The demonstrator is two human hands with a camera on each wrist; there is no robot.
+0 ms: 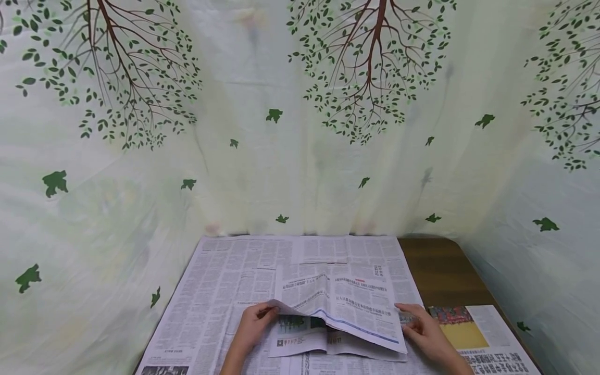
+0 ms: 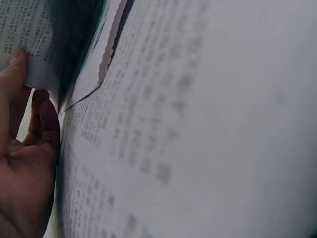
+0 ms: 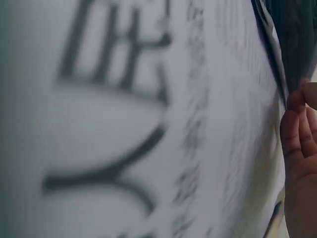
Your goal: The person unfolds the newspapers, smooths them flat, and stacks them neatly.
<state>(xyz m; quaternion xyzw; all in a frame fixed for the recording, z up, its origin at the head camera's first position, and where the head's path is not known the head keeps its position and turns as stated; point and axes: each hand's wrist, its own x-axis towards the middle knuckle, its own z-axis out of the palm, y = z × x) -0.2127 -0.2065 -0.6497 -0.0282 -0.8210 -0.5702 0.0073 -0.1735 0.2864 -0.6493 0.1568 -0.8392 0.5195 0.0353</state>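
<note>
A folded newspaper (image 1: 361, 307) lies in front of me in the head view, its upper sheet lifted and creased along the left part. Beneath that raised edge the lower layer (image 1: 300, 341) shows a coloured picture. My left hand (image 1: 255, 325) pinches the left corner of the upper sheet between thumb and fingers; the left wrist view shows the thumb (image 2: 15, 69) on top of the paper. At the right edge, my right hand (image 1: 424, 333) has its thumb and forefinger together on the sheet's side. Part of that grip is hidden in the right wrist view (image 3: 299, 144).
Spread newspaper sheets (image 1: 206, 291) cover most of the table. Brown tabletop (image 1: 436, 265) shows at the back right, beside another newspaper with a red and yellow picture (image 1: 461, 333). A curtain with printed trees and leaves (image 1: 328, 182) hangs behind and at both sides.
</note>
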